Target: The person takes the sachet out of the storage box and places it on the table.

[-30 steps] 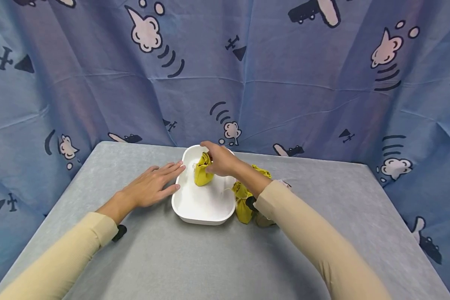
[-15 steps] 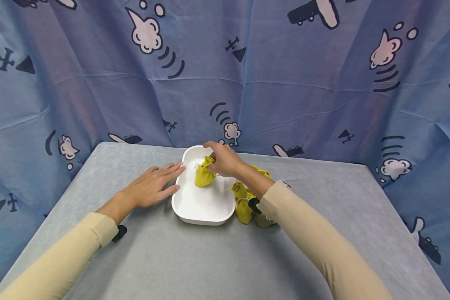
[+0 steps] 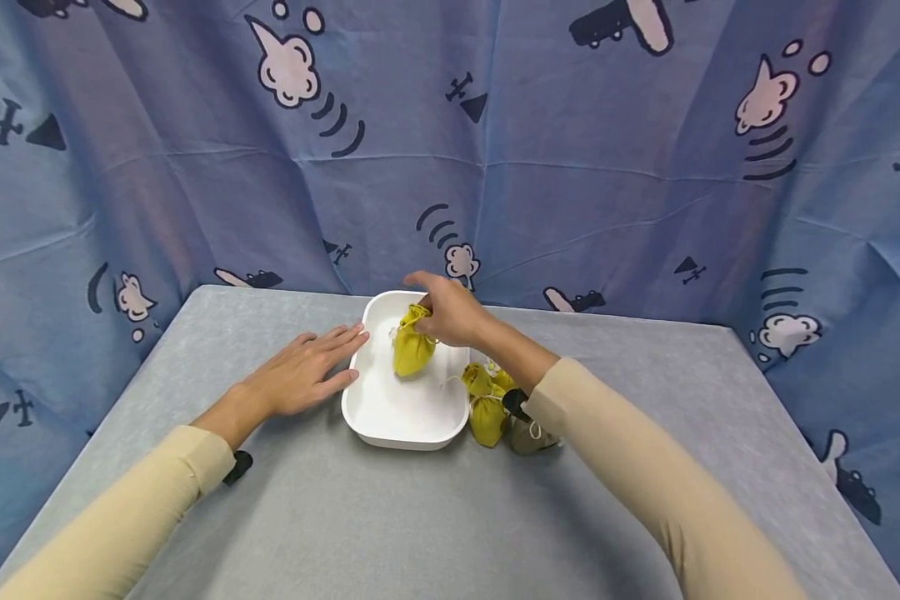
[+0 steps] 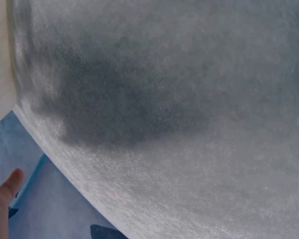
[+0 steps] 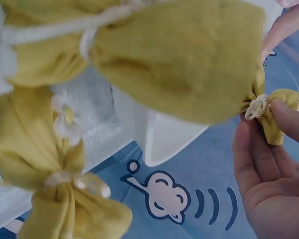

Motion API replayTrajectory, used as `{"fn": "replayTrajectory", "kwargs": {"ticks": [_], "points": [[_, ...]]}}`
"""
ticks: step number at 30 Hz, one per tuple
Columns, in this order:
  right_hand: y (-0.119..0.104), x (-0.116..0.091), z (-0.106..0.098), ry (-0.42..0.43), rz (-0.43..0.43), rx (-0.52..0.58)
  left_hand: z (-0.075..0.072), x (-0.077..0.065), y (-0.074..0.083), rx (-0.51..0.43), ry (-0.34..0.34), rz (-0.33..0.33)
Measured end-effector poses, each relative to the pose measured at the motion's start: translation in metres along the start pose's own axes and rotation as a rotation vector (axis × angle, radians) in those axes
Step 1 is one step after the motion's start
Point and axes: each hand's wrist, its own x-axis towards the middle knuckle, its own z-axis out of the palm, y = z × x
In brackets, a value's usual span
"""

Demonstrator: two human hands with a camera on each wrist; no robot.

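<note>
My right hand (image 3: 453, 312) pinches the gathered neck of a yellow drawstring pouch (image 3: 414, 348) over the white tub (image 3: 405, 417). In the right wrist view the thumb and fingers of that hand close on the pouch's neck (image 5: 269, 112), where a pale cord is knotted. My left hand (image 3: 307, 373) lies with straight fingers, its fingertips right at the tub's left rim. Only part of the left hand (image 4: 0, 199) shows in the left wrist view.
Just right of the tub stand more yellow pouches (image 3: 487, 421) and a grey-brown pouch (image 3: 528, 437), partly behind my right forearm. Small white flowers (image 5: 67, 117) hang on the yellow ones. A patterned blue curtain (image 3: 450, 167) closes off the back of the grey table (image 3: 360, 517).
My right hand has shifted slightly right, and the yellow pouch has moved right with it, now hanging straighter. The left hand stays at the tub's rim.
</note>
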Motion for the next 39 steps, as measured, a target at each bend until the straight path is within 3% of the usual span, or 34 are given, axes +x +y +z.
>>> {"fn": "replayTrajectory", "kwargs": {"ticks": [13,21,39], "points": [[0.003,-0.010,-0.030,0.030,-0.074,0.073,0.000,0.000,0.001,0.005,0.003,0.005],[0.007,-0.016,-0.051,0.093,-0.136,0.087,0.001,0.000,0.000,0.011,0.009,0.013],[0.041,-0.039,-0.088,0.253,-0.068,0.034,0.001,-0.001,0.000,0.005,0.030,0.028]]}}
